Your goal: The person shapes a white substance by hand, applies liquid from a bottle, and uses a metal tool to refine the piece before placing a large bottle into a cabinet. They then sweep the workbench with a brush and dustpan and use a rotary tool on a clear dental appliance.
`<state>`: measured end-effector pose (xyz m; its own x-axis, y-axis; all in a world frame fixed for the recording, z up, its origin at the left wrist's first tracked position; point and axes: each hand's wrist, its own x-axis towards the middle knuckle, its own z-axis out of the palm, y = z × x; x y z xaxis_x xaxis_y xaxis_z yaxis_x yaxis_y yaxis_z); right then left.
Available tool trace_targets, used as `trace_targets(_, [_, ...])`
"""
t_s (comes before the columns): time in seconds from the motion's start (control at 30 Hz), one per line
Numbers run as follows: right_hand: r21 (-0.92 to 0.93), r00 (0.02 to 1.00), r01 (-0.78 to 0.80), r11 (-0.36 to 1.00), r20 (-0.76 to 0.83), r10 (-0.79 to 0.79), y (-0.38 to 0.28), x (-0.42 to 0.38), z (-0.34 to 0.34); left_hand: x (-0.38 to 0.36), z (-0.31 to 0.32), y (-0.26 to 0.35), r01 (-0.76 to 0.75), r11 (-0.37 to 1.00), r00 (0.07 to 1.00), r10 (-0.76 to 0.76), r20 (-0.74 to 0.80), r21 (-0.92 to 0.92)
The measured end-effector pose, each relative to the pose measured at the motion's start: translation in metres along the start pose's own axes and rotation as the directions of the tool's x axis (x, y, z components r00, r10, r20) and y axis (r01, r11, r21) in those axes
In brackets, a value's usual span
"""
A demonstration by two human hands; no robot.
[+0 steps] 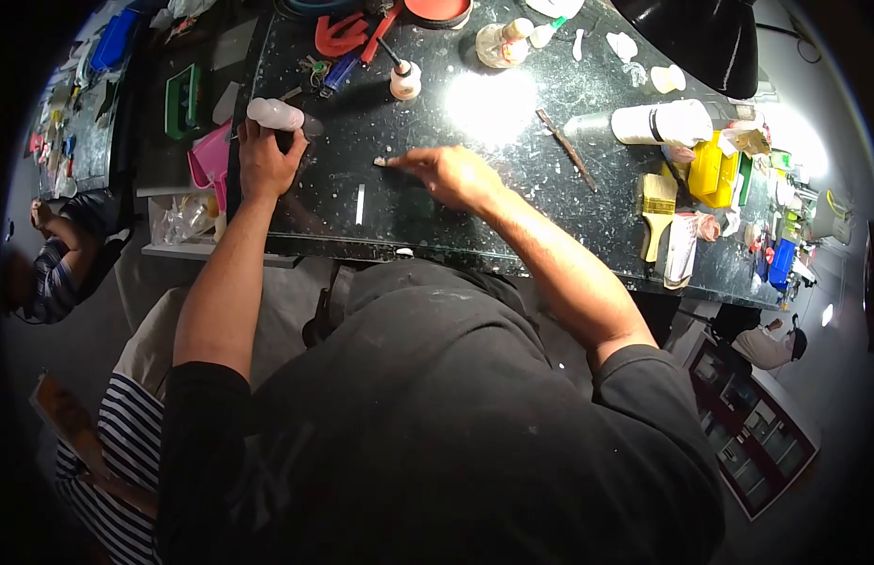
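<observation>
While the two bare hands are both on the dark worktop, the left hand has its fingers wrapped round one pinkish bottle, and the right hand has its index finger stretched out to one tiny white bit. Can't tell if that right hand is pinching anything, the curled fingers are tucked under. I count one pale strip at 7 o'clock from the bit, then going off the right hand: one small white bottle with a dark stick in it at 11, one glass jar at 1, and one thin rod plus one paintbrush, both roughly at 3. One black lamp shade gets cut off up top, glare washes out a patch of worktop, and the pile on the far right is too jumbled to count, tbh. Three other people are only partly visible at the sides. Grip-wise, the pinkish bottle sits right against the left fingers at 12 to 1 o'clock; the bit's at the right fingertip, around 9 from that hand.
</observation>
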<state>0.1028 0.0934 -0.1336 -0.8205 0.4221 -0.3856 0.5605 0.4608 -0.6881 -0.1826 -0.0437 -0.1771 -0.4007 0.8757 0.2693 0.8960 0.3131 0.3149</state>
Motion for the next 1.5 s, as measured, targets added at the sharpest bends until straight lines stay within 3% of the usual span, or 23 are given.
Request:
trace_targets(0.07, [0.002,1.0,-0.011,1.0,-0.002,0.011,-0.002,-0.004,0.0,-0.001,0.002,-0.002,0.017,1.0,1.0,-0.017,0.013,-0.002])
trace_targets(0.13, [0.091,0.977,-0.17,0.981,-0.111,0.18,-0.01,-0.001,-0.004,0.0,0.003,-0.005,-0.016,0.999,0.999,0.015,0.028,0.036])
trace_targets(0.2, [0.081,0.992,-0.037,0.996,-0.118,0.046,-0.012,-0.006,0.009,0.0,0.002,-0.004,-0.038,0.999,0.999,0.038,0.0,0.029])
trace_targets(0.27, [0.057,0.993,-0.082,0.995,-0.078,0.086,-0.009,-0.006,0.014,-0.001,0.002,-0.003,0.007,1.0,1.0,-0.007,0.004,0.026])
trace_targets(0.33, [0.025,0.941,-0.189,0.982,-0.28,0.189,-0.005,-0.005,-0.001,-0.004,0.005,-0.005,0.023,1.0,0.999,-0.023,0.025,0.016])
trace_targets(0.4, [0.221,0.898,-0.143,0.965,-0.382,0.221,0.005,-0.004,-0.023,-0.001,0.005,-0.006,-0.025,0.998,1.0,0.025,0.012,0.053])
trace_targets(0.5, [0.115,0.894,-0.172,0.978,-0.4,0.204,0.011,-0.012,-0.038,0.0,0.002,-0.005,-0.021,0.999,1.0,0.021,0.007,0.048])
trace_targets(0.6, [0.021,0.816,-0.338,0.941,-0.492,0.305,0.014,-0.014,-0.044,-0.001,0.008,-0.006,-0.045,0.998,0.999,0.045,0.01,0.052])
trace_targets(0.67, [0.218,0.773,-0.254,0.942,-0.54,0.334,0.037,0.004,-0.046,0.0,0.004,-0.006,-0.021,0.997,1.0,0.019,0.023,0.079])
trace_targets(0.73, [0.008,0.777,-0.201,0.98,-0.607,0.164,0.033,-0.003,-0.03,0.002,0.003,-0.007,-0.041,0.997,0.999,0.041,-0.008,0.07])
trace_targets(0.8, [-0.049,0.787,-0.164,0.985,-0.609,0.101,0.033,-0.015,-0.019,-0.001,0.004,-0.005,-0.009,0.999,1.0,0.008,0.011,0.045])
trace_targets(0.9, [0.266,0.736,-0.257,0.929,-0.569,0.366,0.058,-0.004,-0.052,-0.003,0.004,-0.004,-0.022,0.996,1.0,0.021,0.013,0.088])
trace_targets(0.93, [0.267,0.731,-0.25,0.931,-0.578,0.363,0.058,-0.005,-0.048,0.0,0.003,-0.003,-0.044,0.992,0.999,0.048,-0.026,0.114])
trace_targets(1.0, [-0.087,0.777,-0.162,0.983,-0.626,0.072,0.056,-0.015,-0.034,0.003,0.001,-0.002,-0.079,0.991,0.995,0.085,-0.049,0.106])
trace_targets(1.03, [-0.278,0.662,-0.037,0.96,-0.727,-0.185,0.063,-0.014,-0.03,0.003,0.003,-0.001,-0.091,0.991,0.993,0.098,-0.069,0.098])
trace_targets(1.07, [-0.283,0.665,-0.041,0.958,-0.723,-0.185,0.072,-0.013,-0.038,0.003,0.005,-0.001,-0.087,0.992,0.993,0.093,-0.068,0.092])
trace_targets(1.13, [0.292,0.786,-0.219,0.931,-0.512,0.345,0.076,-0.011,-0.058,0.001,0.003,-0.002,-0.068,0.991,0.997,0.072,-0.032,0.113])
trace_targets(1.17, [0.157,0.767,-0.178,0.971,-0.596,0.237,0.077,-0.006,-0.049,0.001,0.002,0.0,-0.038,0.995,0.998,0.042,-0.037,0.097])
trace_targets(1.2, [0.035,0.753,-0.285,0.958,-0.609,0.246,0.05,-0.016,-0.048,0.001,0.001,-0.002,-0.049,0.994,0.998,0.053,-0.037,0.098])
trace_targets(1.27, [-0.139,0.708,-0.022,0.99,-0.701,-0.083,0.076,-0.012,-0.036,0.001,0.003,-0.003,-0.078,0.993,0.996,0.082,-0.042,0.09])
trace_targets(1.33, [0.152,0.772,-0.278,0.948,-0.552,0.315,0.068,-0.015,-0.061,-0.002,0.003,0.0,-0.077,0.992,0.996,0.082,-0.046,0.1])
trace_targets(1.37, [0.113,0.753,-0.198,0.974,-0.618,0.225,0.074,-0.011,-0.053,-0.002,0.004,-0.001,-0.062,0.991,0.997,0.067,-0.046,0.115])
trace_targets(1.5, [-0.003,0.747,-0.246,0.969,-0.637,0.188,0.063,-0.017,-0.054,0.001,0.005,-0.004,-0.064,0.991,0.997,0.069,-0.044,0.115])
